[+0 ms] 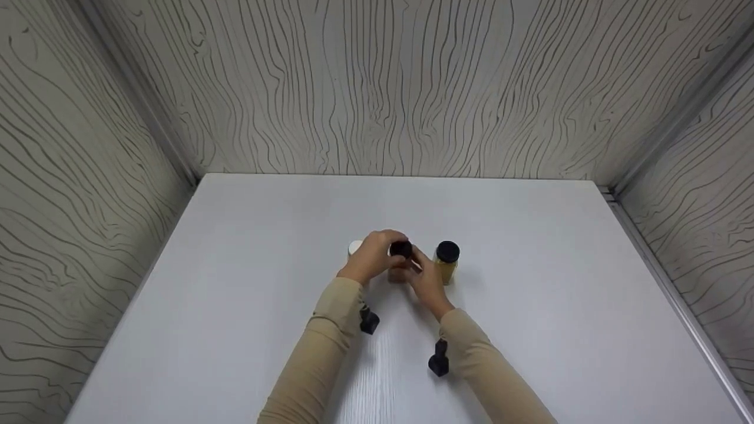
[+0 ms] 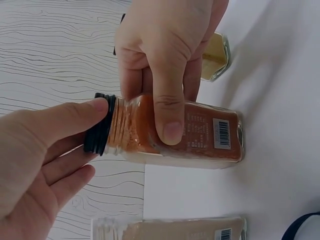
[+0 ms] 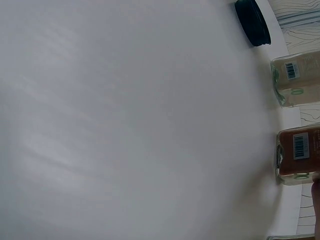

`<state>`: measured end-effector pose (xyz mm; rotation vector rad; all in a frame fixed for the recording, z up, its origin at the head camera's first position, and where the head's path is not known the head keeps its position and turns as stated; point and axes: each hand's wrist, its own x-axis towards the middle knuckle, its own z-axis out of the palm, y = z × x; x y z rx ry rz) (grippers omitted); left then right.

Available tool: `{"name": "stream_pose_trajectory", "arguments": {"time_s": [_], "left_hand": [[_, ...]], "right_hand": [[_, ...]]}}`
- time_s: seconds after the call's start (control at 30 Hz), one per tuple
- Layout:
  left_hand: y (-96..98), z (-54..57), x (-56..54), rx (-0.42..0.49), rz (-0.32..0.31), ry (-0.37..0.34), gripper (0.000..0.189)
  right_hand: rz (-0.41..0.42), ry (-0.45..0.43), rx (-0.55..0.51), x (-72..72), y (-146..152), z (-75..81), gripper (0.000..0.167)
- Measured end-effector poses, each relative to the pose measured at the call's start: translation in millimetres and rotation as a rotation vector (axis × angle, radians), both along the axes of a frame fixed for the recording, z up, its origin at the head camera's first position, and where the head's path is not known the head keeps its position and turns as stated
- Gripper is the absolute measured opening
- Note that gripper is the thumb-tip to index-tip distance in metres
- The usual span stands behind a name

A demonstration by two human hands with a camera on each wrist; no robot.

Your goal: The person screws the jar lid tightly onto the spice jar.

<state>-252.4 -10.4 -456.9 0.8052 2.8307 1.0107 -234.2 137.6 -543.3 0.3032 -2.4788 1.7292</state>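
Observation:
A glass spice jar of reddish-brown powder point(image 2: 200, 130) stands upright between the hands. My left hand point(image 1: 372, 254) pinches its black cap point(image 2: 100, 124), thumb on one side and fingers on the other. Screw threads show on the neck below the cap. My right hand point(image 1: 429, 281) grips the jar's body, its thumb point(image 2: 170, 110) flat along the glass. In the right wrist view only a fingertip point(image 3: 316, 202) of that hand shows beside the jar's lower part.
A capless jar of beige powder point(image 2: 185, 230) stands to the left, mostly behind my left hand in the head view. Close by lies a loose black cap point(image 3: 253, 22). To the right is a black-capped jar of yellowish powder point(image 1: 446, 262). Patterned panels point(image 1: 377, 88) border the white table point(image 1: 235, 282).

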Motion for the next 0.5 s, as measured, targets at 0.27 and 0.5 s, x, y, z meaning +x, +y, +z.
{"name": "stream_pose_trajectory", "arguments": {"time_s": [0.27,0.5], "left_hand": [[0.3,-2.4,-0.2,0.006,0.002,-0.023,0.037],[0.5,-2.8,0.1,0.000,-0.011,-0.007,0.038]], "right_hand": [[-0.006,0.011,-0.012,-0.3,0.2,-0.8,0.057],[0.018,0.002,-0.062,-0.6,0.4,-1.4,0.058]]}}
